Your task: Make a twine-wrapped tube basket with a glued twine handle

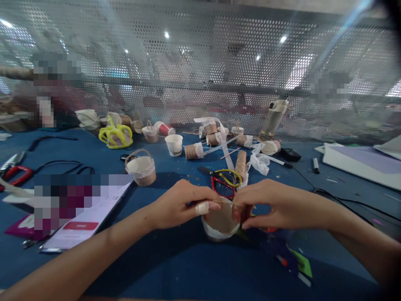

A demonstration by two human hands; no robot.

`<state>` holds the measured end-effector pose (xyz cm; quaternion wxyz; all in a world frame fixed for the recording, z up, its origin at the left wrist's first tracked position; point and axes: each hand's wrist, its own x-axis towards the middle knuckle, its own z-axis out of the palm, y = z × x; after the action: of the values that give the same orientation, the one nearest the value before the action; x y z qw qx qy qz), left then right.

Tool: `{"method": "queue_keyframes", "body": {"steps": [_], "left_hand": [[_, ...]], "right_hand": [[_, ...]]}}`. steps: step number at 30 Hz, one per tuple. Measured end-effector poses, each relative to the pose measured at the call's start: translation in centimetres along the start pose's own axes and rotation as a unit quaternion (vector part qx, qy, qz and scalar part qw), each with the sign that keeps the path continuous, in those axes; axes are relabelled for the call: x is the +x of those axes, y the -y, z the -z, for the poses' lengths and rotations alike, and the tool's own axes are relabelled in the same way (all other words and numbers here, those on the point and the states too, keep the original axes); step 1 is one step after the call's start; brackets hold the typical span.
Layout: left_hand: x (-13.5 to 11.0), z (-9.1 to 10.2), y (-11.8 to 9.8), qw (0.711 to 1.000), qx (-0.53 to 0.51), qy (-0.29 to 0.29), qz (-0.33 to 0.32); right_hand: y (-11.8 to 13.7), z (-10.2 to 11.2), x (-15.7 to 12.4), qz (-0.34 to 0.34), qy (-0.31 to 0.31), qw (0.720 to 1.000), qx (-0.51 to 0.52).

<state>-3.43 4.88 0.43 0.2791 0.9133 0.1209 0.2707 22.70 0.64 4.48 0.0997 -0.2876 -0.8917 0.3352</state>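
The cup (221, 221) stands upright on the blue table (175, 267), directly before the wearer, mouth up, lace round its outside. Clock positions are taken from it.

Left hand (184, 202): at 10 o'clock, half closed, thumb and fingertips pinching the rim; tape covers part of the thumb. Right hand (275, 198): at 3 o'clock, fingers curled, pinching the rim. Whether either hand also holds string cannot be told.

Scissors (223, 182) lie just beyond at 12 o'clock, a twine roll (240, 165) at 1 o'clock. A handled basket (145, 173) stands apart at 10 o'clock.

Assessment: the step in hand appears to be work at the rim. Good practice is 1 hand steadying while the other adjusts, with light, even pressure; hard pinching may buckle the wall. Both contact points should sit level, and the lace should lie flat.
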Motion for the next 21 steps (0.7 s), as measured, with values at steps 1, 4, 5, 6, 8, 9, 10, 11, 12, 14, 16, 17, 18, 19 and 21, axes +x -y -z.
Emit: {"method": "queue_keyframes", "body": {"steps": [1,4,5,6,8,9,10,11,12,14,16,17,18,19,21], "left_hand": [[0.0,0.0,0.0,1.000,0.002,0.002,0.000],[0.1,0.1,-0.2,1.000,0.004,0.001,-0.009],[0.0,0.1,-0.3,1.000,0.006,-0.004,-0.013],[0.0,0.2,-0.3,1.000,0.010,-0.011,-0.018],[-0.2,0.2,-0.4,0.999,0.020,-0.022,-0.024],[-0.3,0.2,-0.4,0.999,0.024,-0.022,-0.025],[-0.4,0.3,-0.4,0.999,0.028,-0.021,-0.028],[-0.6,0.3,-0.4,0.999,0.032,-0.020,-0.033],[-0.7,0.3,-0.5,0.999,0.032,-0.021,-0.038],[-0.9,0.3,-0.8,0.998,0.023,-0.035,-0.042],[-1.1,0.1,-1.2,0.998,0.006,-0.055,-0.026],[-1.2,0.0,-1.4,0.998,-0.006,-0.063,-0.012],[-1.3,-0.1,-1.5,0.997,-0.017,-0.070,0.006],[-1.4,-0.3,-1.6,0.996,-0.028,-0.077,0.023],[-1.4,-0.6,-1.8,0.994,-0.052,-0.085,0.049]], "right_hand": [[0.0,0.0,0.0,0.001,-0.005,1.000,-0.011],[-0.1,0.0,-0.1,0.020,-0.013,0.999,-0.027],[0.0,0.0,-0.1,0.029,-0.017,0.999,-0.027],[0.1,0.0,-0.2,0.036,-0.021,0.999,-0.028],[0.3,-0.1,-0.3,0.043,-0.024,0.998,-0.030],[0.4,-0.1,-0.3,0.046,-0.026,0.998,-0.032],[0.6,-0.1,-0.3,0.050,-0.027,0.998,-0.032],[0.7,-0.2,-0.3,0.052,-0.029,0.998,-0.031],[0.9,-0.3,-0.3,0.054,-0.034,0.997,-0.031],[0.9,-0.5,-0.4,0.057,-0.057,0.996,-0.030],[0.8,-1.0,-0.5,0.060,-0.094,0.993,-0.027],[0.6,-1.2,-0.5,0.065,-0.114,0.991,-0.023],[0.3,-1.6,-0.6,0.071,-0.131,0.989,-0.017],[0.1,-1.9,-0.7,0.075,-0.143,0.987,-0.012],[-0.4,-2.6,-0.8,0.084,-0.154,0.984,-0.007]]}}
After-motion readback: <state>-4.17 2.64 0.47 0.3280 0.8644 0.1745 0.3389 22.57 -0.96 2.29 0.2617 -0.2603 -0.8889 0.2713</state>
